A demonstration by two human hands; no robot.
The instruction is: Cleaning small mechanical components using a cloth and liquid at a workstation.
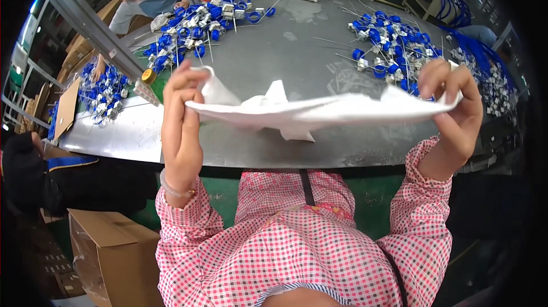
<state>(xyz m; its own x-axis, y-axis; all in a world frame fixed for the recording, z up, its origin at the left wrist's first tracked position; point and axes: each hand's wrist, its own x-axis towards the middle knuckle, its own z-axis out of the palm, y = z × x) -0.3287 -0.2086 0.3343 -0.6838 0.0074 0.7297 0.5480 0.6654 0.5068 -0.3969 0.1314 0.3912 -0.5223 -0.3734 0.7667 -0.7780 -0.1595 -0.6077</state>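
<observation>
You hold a crumpled, thin white sheet (342, 110) above the near part of the wide grey metal table (274, 50). Your left hand (181, 135) pinches one end between thumb and fingers; your right hand (459, 107) grips the other the same way. Whether it is plastic, paper or cloth, I cannot tell.

If your hands pull apart too hard, the sheet may tear. If either pinch slackens, that end could slip and drop onto the table. Thin rods jut from the heap of blue-and-white parts (394, 50) on the table's right side and from the similar blue-and-white pile (214, 13) on its far left; a loose fold swung that way could snag. The sheet also hides some of the table from you.

No writing shows on the sheet. Pale marks (351, 80) on the table's surface are too faint to read surely, and I make out no brand.
</observation>
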